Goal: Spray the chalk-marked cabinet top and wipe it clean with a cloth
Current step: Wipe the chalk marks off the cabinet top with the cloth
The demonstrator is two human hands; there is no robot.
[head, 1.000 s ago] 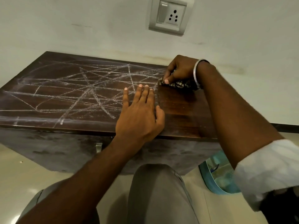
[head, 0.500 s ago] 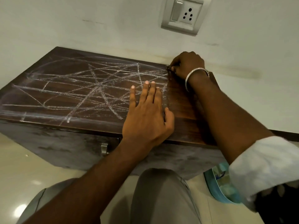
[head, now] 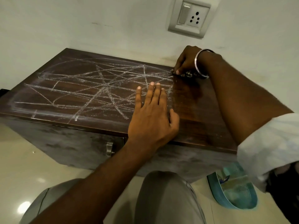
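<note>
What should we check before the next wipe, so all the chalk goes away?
1. Cloth held: ok, the right hand grips it at the back edge.
2. Cabinet top steadied: ok, the left hand lies flat on it.
3. Right part wiped: ok, bare dark wood shows.
4. Left part wiped: not ok, chalk lines cross it.
5. Wipe path free: not ok, the left hand lies over chalk lines.
6. Cabinet top wet from spray: cannot tell.
</note>
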